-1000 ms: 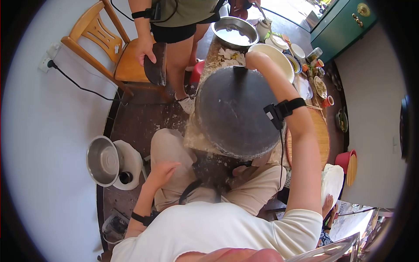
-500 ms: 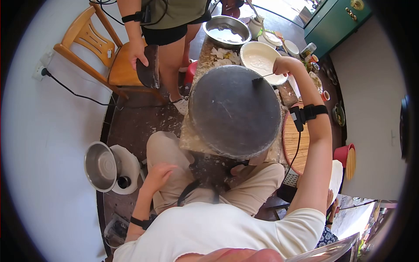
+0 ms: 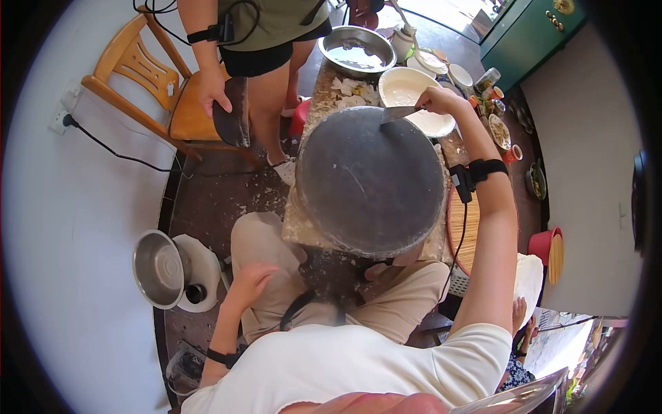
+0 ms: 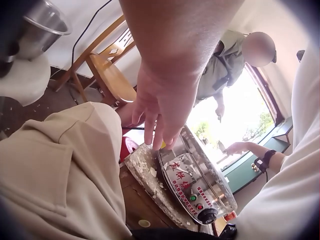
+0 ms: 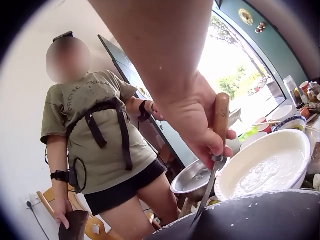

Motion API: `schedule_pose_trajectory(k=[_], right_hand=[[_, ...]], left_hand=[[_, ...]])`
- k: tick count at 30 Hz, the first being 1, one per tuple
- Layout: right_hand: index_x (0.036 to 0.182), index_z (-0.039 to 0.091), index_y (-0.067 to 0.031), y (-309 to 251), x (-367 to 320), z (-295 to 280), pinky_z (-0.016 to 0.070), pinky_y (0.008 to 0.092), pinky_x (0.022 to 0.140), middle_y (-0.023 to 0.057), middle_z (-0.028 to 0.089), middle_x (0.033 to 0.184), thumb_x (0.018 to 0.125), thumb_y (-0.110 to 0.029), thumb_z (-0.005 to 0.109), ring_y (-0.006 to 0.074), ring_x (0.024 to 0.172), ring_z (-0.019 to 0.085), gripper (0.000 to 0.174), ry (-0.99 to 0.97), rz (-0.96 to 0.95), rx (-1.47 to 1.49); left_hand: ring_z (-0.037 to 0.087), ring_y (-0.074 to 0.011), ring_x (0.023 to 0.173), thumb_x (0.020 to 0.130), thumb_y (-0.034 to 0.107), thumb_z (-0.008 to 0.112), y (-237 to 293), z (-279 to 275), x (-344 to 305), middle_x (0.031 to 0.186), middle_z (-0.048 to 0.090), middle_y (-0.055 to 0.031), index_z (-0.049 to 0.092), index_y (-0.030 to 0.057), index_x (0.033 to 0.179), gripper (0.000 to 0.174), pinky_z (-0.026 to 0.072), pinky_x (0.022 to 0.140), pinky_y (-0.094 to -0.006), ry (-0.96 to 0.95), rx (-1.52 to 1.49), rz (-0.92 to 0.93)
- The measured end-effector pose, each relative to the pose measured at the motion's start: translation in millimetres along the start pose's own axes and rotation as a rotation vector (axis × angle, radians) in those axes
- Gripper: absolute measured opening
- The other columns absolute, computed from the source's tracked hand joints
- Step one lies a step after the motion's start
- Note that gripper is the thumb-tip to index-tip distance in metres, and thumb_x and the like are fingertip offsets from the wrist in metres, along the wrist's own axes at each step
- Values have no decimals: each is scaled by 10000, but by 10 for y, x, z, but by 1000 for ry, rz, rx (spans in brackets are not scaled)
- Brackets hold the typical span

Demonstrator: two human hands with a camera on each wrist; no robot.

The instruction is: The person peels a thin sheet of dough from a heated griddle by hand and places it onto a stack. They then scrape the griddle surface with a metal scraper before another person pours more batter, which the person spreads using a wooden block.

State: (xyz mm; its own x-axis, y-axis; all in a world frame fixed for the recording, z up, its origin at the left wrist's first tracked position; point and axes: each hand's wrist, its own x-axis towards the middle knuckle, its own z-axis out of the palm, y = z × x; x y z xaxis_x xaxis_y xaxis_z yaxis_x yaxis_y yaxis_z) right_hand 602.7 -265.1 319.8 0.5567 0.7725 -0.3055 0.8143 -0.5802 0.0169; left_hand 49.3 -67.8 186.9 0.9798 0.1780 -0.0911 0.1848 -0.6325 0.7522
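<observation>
My right hand (image 3: 440,101) grips a metal scraper (image 3: 400,113) by its wooden handle (image 5: 220,117). The blade reaches down to the far edge of a round, dark griddle (image 3: 372,183), whose surface shows a few pale marks. In the right wrist view the blade's tip overlaps the griddle's rim. Loosely bent and holding nothing, my left hand (image 3: 254,281) hovers by my left thigh. From the left wrist, the griddle's metal side (image 4: 192,175) shows a knob and small lights below that hand. A cream bowl (image 3: 408,77) of pale batter stands just beyond the griddle.
Behind the bowl is a steel basin (image 3: 357,50). Dishes and jars (image 3: 491,77) crowd the right side, near a round woven tray (image 3: 463,231). Another person (image 5: 100,130) stands across, holding a dark curved piece (image 3: 232,114). A chair (image 3: 186,114) and steel bowl (image 3: 157,268) are at left.
My right hand swept right across the griddle's far side, then came slightly back left. The scraper's blade turned, its broad face now showing. My left hand stayed by my thigh.
</observation>
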Motion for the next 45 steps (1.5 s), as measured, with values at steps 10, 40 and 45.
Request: schedule_pose_trajectory(k=[10,40,45], right_hand=[[1003,717,-186,-60,380,-84,495,314,724,38,695,925,719,8,613,191,841,639,360,-56,-36,-3],[991,719,-201,468,-741,217,504,340,790,73,683,995,758,-16,569,259,925,641,333,-114,247,-93],[1009,709,-185,589,-1384,270,497,337,805,68,683,996,764,-41,600,252,927,642,304,-322,408,-188]], left_hand=[[577,-327,940,814,55,570,-73,-45,40,976,644,-137,634,66,1023,219,449,829,-401,-2,-26,-48],[575,-332,921,803,42,576,-98,44,0,965,638,-141,641,65,1024,232,453,811,-399,-14,0,12],[577,-332,937,807,26,579,-7,77,34,981,630,-146,629,67,1048,250,455,819,-389,-30,10,75]])
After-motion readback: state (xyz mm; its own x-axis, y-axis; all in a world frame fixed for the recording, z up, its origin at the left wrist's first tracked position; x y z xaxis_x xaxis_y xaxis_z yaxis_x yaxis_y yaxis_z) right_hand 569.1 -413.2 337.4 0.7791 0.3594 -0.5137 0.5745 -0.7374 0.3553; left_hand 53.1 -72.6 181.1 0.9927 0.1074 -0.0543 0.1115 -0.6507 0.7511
